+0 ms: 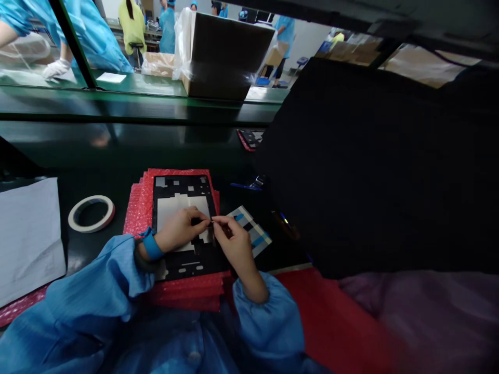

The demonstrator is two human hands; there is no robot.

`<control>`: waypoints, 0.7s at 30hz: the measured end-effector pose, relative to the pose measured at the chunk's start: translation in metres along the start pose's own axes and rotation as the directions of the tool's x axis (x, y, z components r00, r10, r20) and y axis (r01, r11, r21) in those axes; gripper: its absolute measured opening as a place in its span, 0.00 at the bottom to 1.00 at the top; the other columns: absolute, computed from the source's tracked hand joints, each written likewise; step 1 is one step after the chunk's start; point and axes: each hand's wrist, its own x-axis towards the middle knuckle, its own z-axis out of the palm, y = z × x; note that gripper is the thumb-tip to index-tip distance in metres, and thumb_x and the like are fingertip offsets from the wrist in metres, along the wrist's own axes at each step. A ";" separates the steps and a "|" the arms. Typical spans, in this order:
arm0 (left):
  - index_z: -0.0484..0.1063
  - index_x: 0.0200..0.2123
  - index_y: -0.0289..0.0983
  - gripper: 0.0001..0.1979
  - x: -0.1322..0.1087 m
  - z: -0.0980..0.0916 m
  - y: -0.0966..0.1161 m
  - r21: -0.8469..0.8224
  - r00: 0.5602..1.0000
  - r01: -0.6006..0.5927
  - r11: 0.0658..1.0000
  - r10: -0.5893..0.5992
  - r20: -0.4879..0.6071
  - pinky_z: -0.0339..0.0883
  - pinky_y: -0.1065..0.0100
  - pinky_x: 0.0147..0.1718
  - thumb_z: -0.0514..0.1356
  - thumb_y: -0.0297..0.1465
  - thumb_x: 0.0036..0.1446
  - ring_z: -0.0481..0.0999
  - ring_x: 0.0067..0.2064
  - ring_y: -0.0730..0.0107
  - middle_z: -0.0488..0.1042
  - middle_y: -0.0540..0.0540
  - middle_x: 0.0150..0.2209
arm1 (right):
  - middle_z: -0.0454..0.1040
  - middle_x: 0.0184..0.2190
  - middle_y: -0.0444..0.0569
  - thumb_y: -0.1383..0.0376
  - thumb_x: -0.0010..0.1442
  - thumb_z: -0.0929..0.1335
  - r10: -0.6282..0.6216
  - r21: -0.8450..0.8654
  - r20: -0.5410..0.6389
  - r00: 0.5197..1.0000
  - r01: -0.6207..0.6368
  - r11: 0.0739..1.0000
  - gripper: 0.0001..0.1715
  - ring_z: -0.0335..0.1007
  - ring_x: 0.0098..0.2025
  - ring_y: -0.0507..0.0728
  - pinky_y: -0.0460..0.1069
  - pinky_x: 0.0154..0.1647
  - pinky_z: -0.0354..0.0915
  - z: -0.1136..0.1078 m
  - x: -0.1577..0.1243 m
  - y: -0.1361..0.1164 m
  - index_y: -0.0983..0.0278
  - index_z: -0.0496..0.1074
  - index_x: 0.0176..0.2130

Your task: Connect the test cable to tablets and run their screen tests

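- Head view, looking down at the bench; both hands (206, 234) are centred low in the frame, with 12 o'clock pointing away from the wearer.
- Left hand (177, 229): narrow pinch, fingertips (199, 219) meeting the right hand's at a thin dark sliver (211, 221); the sliver is too small to identify.
- Right hand (234, 249): fingers curled, thumb and forefinger narrowly closed on the same sliver; the palm is partly turned away.
- Flat matte black sheet with rectangular cut-outs (195, 266): under both hands, white panel (171, 208) showing through, partly hidden by the hands.
- Stack of red bubble-wrap sheets (134, 218): beneath the black sheet, its lower edge cut off by the forearms.
- Blue-and-white striped card (251, 231): at 3 o'clock, just beside the right hand.
- Roll of cream tape with a red edge (91, 214): at 9 o'clock, well apart from the hands.
- Crumpled white sheet (29, 239): at 9 o'clock, cut off by the frame.
- Blue wrist strap (152, 245): around the left wrist.
- Blurred black mass (351, 156): at 2 o'clock, hiding much of the view; hard to make out.
- Brown cardboard box (230, 57): far off at 12 o'clock, beyond the bench.
- Co-worker's white-gloved hand (56, 69): far off at 11 o'clock.
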 end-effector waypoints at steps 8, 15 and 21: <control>0.80 0.31 0.39 0.07 -0.001 0.001 0.002 -0.026 1.000 0.024 0.999 -0.024 -0.005 0.69 0.69 0.37 0.60 0.29 0.56 0.76 0.33 0.69 0.77 0.49 0.30 | 0.79 0.31 0.45 0.60 0.54 0.71 0.188 0.285 0.008 0.982 -0.182 0.941 0.09 0.76 0.33 0.54 0.49 0.36 0.71 -0.001 -0.001 0.006 0.60 0.76 0.37; 0.79 0.31 0.38 0.07 -0.002 0.000 0.003 -0.045 0.999 0.034 0.998 -0.034 -0.001 0.69 0.70 0.35 0.60 0.30 0.57 0.75 0.32 0.70 0.77 0.49 0.30 | 0.78 0.29 0.44 0.60 0.52 0.72 0.242 0.365 0.004 0.970 -0.226 0.903 0.08 0.73 0.30 0.53 0.48 0.32 0.69 0.001 -0.001 0.003 0.60 0.76 0.34; 0.79 0.30 0.37 0.07 -0.002 0.000 0.003 -0.052 0.999 0.046 0.998 -0.046 -0.003 0.68 0.71 0.34 0.60 0.29 0.56 0.74 0.31 0.71 0.76 0.49 0.29 | 0.77 0.26 0.43 0.61 0.52 0.72 0.262 0.399 0.015 0.965 -0.246 0.883 0.06 0.70 0.26 0.52 0.47 0.29 0.67 0.002 -0.002 0.000 0.60 0.76 0.32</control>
